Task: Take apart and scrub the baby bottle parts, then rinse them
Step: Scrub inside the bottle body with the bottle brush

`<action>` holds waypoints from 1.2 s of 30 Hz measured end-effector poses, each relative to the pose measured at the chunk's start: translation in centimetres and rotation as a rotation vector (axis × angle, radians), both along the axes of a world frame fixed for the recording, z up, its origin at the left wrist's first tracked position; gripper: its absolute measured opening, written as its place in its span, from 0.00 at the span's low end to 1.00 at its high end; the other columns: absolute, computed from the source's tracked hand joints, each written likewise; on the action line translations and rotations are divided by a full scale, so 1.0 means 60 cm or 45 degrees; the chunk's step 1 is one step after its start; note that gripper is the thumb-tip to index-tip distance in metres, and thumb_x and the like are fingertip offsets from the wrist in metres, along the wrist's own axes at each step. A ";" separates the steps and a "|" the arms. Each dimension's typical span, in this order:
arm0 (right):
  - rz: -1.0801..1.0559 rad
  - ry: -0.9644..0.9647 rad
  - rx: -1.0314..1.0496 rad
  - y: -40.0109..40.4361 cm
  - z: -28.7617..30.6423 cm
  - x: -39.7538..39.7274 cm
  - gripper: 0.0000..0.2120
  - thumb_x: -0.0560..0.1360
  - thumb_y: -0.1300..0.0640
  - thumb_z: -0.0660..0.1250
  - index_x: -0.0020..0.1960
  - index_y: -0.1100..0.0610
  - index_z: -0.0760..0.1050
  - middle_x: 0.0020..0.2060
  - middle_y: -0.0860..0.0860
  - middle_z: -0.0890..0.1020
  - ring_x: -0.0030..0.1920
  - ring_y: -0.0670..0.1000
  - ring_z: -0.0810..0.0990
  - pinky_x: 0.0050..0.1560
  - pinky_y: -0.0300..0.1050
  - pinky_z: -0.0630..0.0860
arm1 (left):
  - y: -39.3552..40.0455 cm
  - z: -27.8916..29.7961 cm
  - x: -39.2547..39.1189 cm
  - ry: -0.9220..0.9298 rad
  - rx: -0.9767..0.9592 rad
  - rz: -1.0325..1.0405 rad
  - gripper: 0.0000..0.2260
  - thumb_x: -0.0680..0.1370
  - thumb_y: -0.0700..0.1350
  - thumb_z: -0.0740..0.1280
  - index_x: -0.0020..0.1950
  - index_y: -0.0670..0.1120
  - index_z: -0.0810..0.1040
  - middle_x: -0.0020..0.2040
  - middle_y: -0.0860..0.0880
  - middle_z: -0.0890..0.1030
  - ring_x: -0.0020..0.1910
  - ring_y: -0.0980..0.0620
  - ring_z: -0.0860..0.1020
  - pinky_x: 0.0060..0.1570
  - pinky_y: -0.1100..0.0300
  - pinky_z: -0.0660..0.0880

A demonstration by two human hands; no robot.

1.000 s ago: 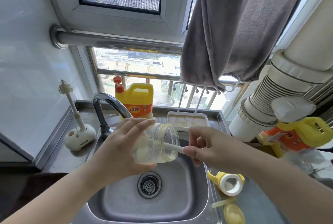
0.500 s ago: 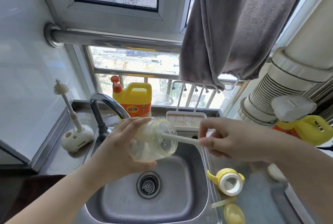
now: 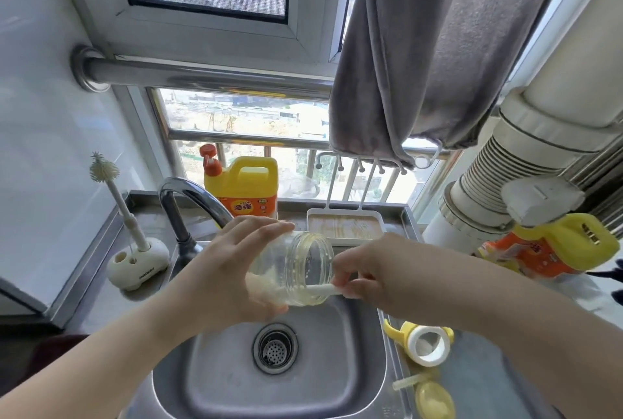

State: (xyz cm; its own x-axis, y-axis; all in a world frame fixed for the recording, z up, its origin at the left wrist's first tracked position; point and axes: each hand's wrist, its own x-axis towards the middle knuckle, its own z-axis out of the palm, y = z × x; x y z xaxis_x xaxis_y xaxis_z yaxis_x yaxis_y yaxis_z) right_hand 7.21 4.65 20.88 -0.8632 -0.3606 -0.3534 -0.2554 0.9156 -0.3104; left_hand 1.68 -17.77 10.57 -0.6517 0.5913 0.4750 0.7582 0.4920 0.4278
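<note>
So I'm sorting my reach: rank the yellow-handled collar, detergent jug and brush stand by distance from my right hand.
From the right hand:
1. Yellow-handled collar, just below on the counter.
2. Detergent jug, behind the sink, up-left.
3. Brush stand, far left of the faucet.

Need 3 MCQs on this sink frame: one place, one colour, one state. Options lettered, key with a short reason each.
1. Where is the clear bottle?
A. over the sink
B. on the window ledge
C. in the white tray

2. What colour is the soap jug behind the tap?
A. blue
B. yellow
C. green

3. What is the right hand doing?
A. hanging idle
B. turning the tap
C. gripping a brush handle

Key: 1 A, the left hand holds it above the basin; 2 B, yellow body, orange label; 3 C, the handle enters the bottle mouth.
</note>
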 end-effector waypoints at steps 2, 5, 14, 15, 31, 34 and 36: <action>0.135 0.256 0.233 0.001 -0.003 -0.002 0.04 0.80 0.52 0.58 0.50 0.47 0.71 0.35 0.46 0.73 0.31 0.43 0.71 0.31 0.41 0.68 | -0.004 -0.004 -0.001 -0.038 -0.016 0.021 0.39 0.61 0.64 0.72 0.69 0.55 0.67 0.61 0.55 0.74 0.61 0.58 0.70 0.57 0.60 0.71; 0.166 0.569 0.294 0.021 -0.007 -0.002 0.04 0.79 0.53 0.58 0.53 0.47 0.69 0.44 0.46 0.78 0.37 0.51 0.74 0.35 0.43 0.70 | -0.010 0.002 -0.003 -0.151 0.042 0.066 0.39 0.59 0.65 0.73 0.68 0.62 0.64 0.62 0.67 0.70 0.61 0.65 0.69 0.57 0.63 0.72; -0.021 0.581 0.207 0.009 -0.051 -0.007 0.10 0.75 0.62 0.61 0.42 0.49 0.64 0.34 0.47 0.70 0.28 0.48 0.66 0.27 0.42 0.63 | 0.011 -0.005 -0.005 0.113 0.031 0.077 0.37 0.63 0.64 0.70 0.68 0.49 0.67 0.62 0.53 0.73 0.61 0.52 0.70 0.57 0.54 0.72; -0.054 0.483 0.167 0.009 -0.050 -0.007 0.09 0.77 0.62 0.58 0.43 0.49 0.65 0.34 0.47 0.70 0.30 0.47 0.67 0.28 0.42 0.64 | 0.013 -0.004 -0.008 0.146 0.029 0.071 0.37 0.64 0.63 0.70 0.68 0.48 0.68 0.61 0.52 0.73 0.60 0.51 0.71 0.56 0.53 0.73; -0.553 -0.469 -0.813 0.039 -0.025 0.012 0.06 0.79 0.57 0.61 0.51 0.57 0.75 0.28 0.51 0.74 0.24 0.47 0.66 0.22 0.37 0.61 | 0.025 -0.007 0.004 0.372 -0.126 0.156 0.32 0.72 0.55 0.69 0.72 0.49 0.62 0.65 0.44 0.66 0.66 0.43 0.64 0.59 0.44 0.70; -0.454 -0.420 -0.710 0.034 -0.019 0.021 0.06 0.79 0.56 0.62 0.50 0.54 0.77 0.28 0.48 0.75 0.28 0.49 0.68 0.23 0.35 0.64 | 0.030 0.029 -0.009 0.336 -0.282 0.250 0.49 0.51 0.58 0.81 0.68 0.47 0.66 0.55 0.47 0.66 0.54 0.47 0.65 0.48 0.49 0.74; -0.387 -0.341 -0.626 0.032 -0.018 0.026 0.06 0.79 0.54 0.62 0.49 0.50 0.77 0.28 0.46 0.76 0.30 0.49 0.69 0.27 0.35 0.66 | 0.032 0.032 -0.011 0.318 -0.367 0.233 0.46 0.51 0.60 0.79 0.65 0.46 0.70 0.59 0.45 0.68 0.58 0.45 0.66 0.50 0.48 0.74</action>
